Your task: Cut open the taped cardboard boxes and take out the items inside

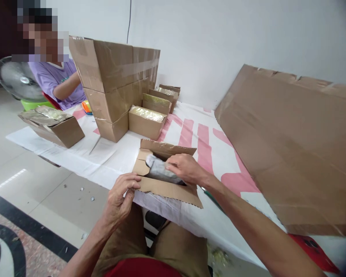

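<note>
The small box (167, 148) sits open at the near edge of the surface (115, 161), the grey packet (160, 170) lying inside. The right hand (185, 168) is closed over the packet; the left hand (119, 196) pinches the near flap (168, 191), best held well back so the packet beds flat

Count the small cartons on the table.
6. One carton between left hand and right hand; four in a row beside the tall stack; one more on the table, far left. Stack may hide more.
</note>
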Available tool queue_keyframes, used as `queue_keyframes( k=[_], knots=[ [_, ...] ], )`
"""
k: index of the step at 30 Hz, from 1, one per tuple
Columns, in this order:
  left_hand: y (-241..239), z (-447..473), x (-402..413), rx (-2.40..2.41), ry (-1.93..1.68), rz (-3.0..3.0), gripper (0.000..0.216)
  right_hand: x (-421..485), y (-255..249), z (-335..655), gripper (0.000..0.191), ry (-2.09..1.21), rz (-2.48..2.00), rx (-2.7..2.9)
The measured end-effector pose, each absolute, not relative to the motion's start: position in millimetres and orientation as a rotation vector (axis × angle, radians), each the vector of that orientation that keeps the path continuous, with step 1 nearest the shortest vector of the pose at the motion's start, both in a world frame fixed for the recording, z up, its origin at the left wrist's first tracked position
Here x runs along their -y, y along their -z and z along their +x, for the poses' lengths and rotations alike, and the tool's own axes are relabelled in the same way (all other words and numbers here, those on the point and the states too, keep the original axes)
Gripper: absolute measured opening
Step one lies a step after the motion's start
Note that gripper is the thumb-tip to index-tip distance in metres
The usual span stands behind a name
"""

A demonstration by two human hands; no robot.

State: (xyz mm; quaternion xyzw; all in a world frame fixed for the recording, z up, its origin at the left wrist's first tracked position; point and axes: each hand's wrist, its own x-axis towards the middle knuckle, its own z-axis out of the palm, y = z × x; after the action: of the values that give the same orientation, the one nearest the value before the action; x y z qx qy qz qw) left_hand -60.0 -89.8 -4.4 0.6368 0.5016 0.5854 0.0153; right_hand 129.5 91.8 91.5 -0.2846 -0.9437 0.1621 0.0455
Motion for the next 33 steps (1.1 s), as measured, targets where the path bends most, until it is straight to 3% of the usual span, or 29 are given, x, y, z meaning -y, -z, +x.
queue_keyframes(
  k=[5, 15, 25, 33],
  knots=[
    [-2.0, -60.7, 87.0, -1.626, -1.853, 1.933, 0.028, -96.8, -88.1, 143.8, 0.033, -0.978, -0.883, 2.348],
    [-10.3, -53.2, 82.2, -1.749, -1.840, 1.959, 0.026, -94.6, -75.8, 165.4, 0.029, -1.471, -0.858, 1.756],
    [-14.5, -47.0, 79.3, -1.790, -1.822, 1.968, 0.023, -88.2, -86.1, 175.7, 0.030, -1.470, -0.877, 1.292],
    [-11.8, -47.9, 78.9, -1.827, -1.790, 1.905, 0.024, -87.5, -119.7, 200.5, 0.028, -1.194, -0.780, 1.185]
  ],
)
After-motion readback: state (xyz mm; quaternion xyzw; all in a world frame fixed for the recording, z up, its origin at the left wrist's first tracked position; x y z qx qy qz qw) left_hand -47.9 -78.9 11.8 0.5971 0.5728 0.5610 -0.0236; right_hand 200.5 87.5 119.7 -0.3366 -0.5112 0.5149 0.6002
